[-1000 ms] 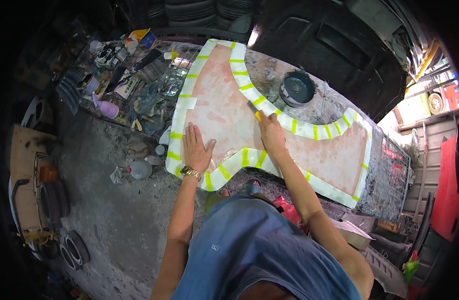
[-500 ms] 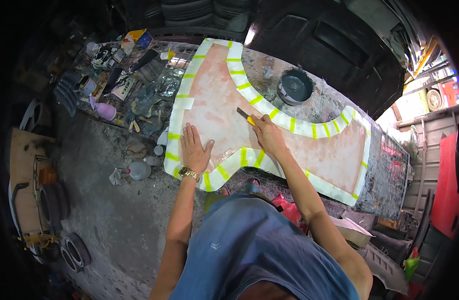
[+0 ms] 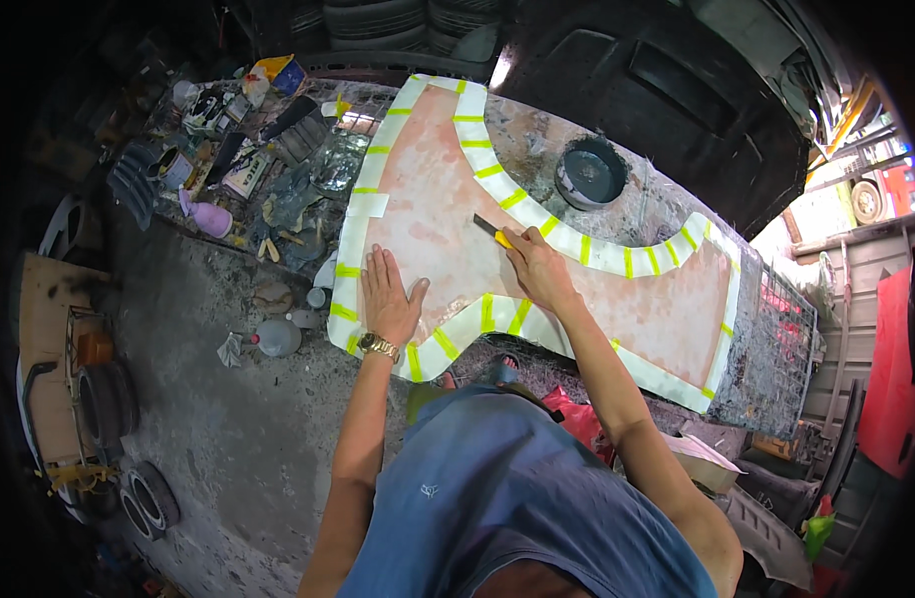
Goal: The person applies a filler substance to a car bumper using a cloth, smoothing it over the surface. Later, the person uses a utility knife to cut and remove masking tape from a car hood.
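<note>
A large curved panel (image 3: pixel 433 189), mottled pink and white, lies on the workbench. White strips held by short yellow-green tape pieces (image 3: pixel 514 199) run along its edges. My left hand (image 3: pixel 390 304) rests flat on the panel's left part, fingers stretched out, a gold watch (image 3: pixel 380 346) on the wrist. In my right hand (image 3: pixel 539 264) is a yellow-handled putty knife (image 3: pixel 501 237); the fingers wrap its handle. Its dark blade points up and left over the middle of the panel, and I cannot tell whether it touches the surface.
A dark round tub (image 3: pixel 590 171) stands on the bench (image 3: pixel 537 130) behind the panel. Cluttered cans, tools and a pink spray bottle (image 3: pixel 210 218) fill the bench's left part. Plastic bottles (image 3: pixel 278 338) stand on the floor (image 3: pixel 228 439). Tyres (image 3: pixel 155 495) lie at left; a red panel (image 3: pixel 884 369) leans at right.
Almost nothing differs. My right hand and the putty knife have shifted very slightly to the right in the picture; my left hand stays in place.
</note>
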`<action>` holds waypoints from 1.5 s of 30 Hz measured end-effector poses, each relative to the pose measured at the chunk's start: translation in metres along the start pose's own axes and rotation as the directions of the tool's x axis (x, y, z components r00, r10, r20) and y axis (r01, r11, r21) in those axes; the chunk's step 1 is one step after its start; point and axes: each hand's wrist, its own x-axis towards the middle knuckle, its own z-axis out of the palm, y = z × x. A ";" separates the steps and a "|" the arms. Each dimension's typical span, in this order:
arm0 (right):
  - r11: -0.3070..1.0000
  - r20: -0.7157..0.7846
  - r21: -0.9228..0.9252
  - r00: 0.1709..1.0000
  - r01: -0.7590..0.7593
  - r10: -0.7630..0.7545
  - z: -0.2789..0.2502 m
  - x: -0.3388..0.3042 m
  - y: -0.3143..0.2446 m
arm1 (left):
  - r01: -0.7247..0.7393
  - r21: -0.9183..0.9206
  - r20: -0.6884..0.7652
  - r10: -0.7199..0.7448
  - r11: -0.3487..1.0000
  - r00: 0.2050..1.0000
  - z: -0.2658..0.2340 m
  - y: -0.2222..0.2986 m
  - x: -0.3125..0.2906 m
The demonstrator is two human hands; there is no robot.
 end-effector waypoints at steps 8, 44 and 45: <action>1.000 -0.004 -0.016 1.000 -0.022 0.022 0.002 0.003 0.001 | 0.002 0.003 -0.002 -0.002 1.000 1.000 0.001 -0.002 0.000; 0.995 -0.106 -0.092 0.994 0.030 -0.040 0.003 0.003 0.003 | -0.335 -0.112 0.003 0.337 0.936 0.941 0.041 0.061 0.080; 0.995 -0.090 -0.094 0.995 0.025 -0.033 0.001 0.003 0.004 | -0.335 -0.110 -0.001 0.337 0.936 0.941 0.040 0.061 0.080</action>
